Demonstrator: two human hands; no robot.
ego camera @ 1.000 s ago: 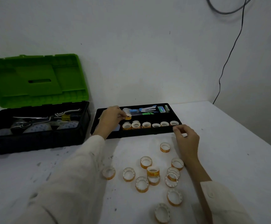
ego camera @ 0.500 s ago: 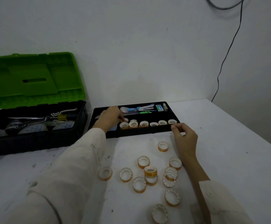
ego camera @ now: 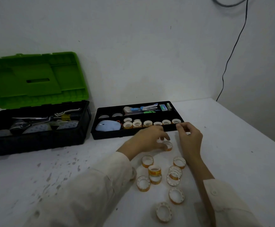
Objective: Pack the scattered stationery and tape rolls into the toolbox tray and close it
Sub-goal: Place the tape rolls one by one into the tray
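Observation:
The black tray [ego camera: 110, 134] stands on the white table and holds a row of several orange-and-white tape rolls [ego camera: 147, 123], a blue mouse [ego camera: 108, 126], a stapler [ego camera: 148, 108] and a small green box [ego camera: 163, 107]. My left hand [ego camera: 148, 140] is just in front of the tray, its fingers curled round a tape roll [ego camera: 168, 146] that sits on the table. At the tray's front right corner, my right hand [ego camera: 190, 138] pinches the rim with thumb and forefinger. Several loose tape rolls [ego camera: 154, 171] lie scattered nearer to me.
The black toolbox [ego camera: 35, 141] stands open to the left of the tray, its green lid [ego camera: 35, 76] leaning against the wall and tools inside. A black cable [ego camera: 228, 63] hangs down the wall at the right. The table's right edge runs diagonally past my right hand.
My left hand has drawn back out of the tray, where it left a roll, and come down on a roll on the table. The right hand stays at the tray corner.

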